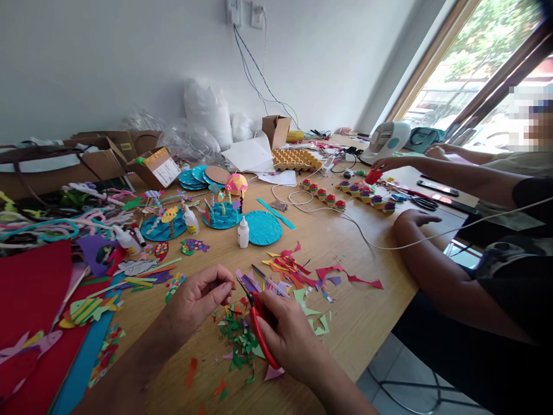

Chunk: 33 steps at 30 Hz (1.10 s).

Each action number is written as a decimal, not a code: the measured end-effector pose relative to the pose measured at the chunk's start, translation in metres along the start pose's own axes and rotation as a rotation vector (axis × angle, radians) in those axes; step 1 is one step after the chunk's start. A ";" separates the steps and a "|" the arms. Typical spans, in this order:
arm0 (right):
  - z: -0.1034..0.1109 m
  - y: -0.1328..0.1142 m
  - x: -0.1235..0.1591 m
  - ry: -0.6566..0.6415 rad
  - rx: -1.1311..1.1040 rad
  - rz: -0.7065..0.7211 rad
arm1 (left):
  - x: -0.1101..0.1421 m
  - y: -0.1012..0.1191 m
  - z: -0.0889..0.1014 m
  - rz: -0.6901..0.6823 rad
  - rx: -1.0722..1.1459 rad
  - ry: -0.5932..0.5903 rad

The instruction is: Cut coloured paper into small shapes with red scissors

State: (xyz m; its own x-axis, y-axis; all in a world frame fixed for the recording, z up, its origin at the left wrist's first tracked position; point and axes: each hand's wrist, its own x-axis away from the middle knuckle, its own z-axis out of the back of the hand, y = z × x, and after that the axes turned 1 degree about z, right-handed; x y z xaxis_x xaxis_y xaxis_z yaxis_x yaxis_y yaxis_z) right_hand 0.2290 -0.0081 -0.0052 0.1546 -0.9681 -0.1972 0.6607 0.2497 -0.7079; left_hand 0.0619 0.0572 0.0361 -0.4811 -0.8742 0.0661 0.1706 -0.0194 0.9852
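Note:
In the middle of the head view my right hand (287, 328) is wrapped round the red handles of a pair of scissors (260, 334). The blades point up and left, a little apart from the fingertips of my left hand (201, 297). Those fingertips pinch a small scrap of orange paper (234, 285), mostly hidden by the fingers. Below both hands lie green paper scraps (242, 340) and orange paper strips (192, 372). Beyond them are red and yellow paper offcuts (289, 268) and a dark slim pen (270, 280).
A white glue bottle (243, 233) stands beside a blue disc (262, 227). Decorated blue bases (222, 216) with paper fish are behind. Coloured paper sheets (30, 300) lie at left. Across a white cable (367, 236), a co-worker's arm (466, 178) reaches over painted egg-carton strips (367, 196).

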 end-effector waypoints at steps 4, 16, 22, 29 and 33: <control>0.002 -0.003 -0.002 -0.054 -0.055 0.000 | 0.000 0.000 0.000 0.006 0.006 0.003; 0.001 -0.001 -0.002 -0.037 0.008 0.045 | 0.002 -0.003 0.004 0.011 -0.038 -0.064; 0.001 0.000 -0.001 -0.021 0.014 0.050 | 0.001 -0.002 0.004 0.023 -0.060 -0.079; 0.002 0.000 -0.001 -0.037 0.014 0.035 | 0.001 -0.001 0.006 0.039 -0.030 -0.087; 0.003 -0.002 0.001 -0.053 0.017 0.022 | 0.002 0.000 0.006 0.059 -0.023 -0.082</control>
State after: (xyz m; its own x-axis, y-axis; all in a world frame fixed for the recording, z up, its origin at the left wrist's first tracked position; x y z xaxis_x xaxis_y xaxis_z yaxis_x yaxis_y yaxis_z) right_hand 0.2300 -0.0095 -0.0026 0.2071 -0.9623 -0.1762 0.6690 0.2707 -0.6922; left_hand 0.0555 0.0582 0.0372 -0.5386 -0.8312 0.1375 0.2197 0.0190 0.9754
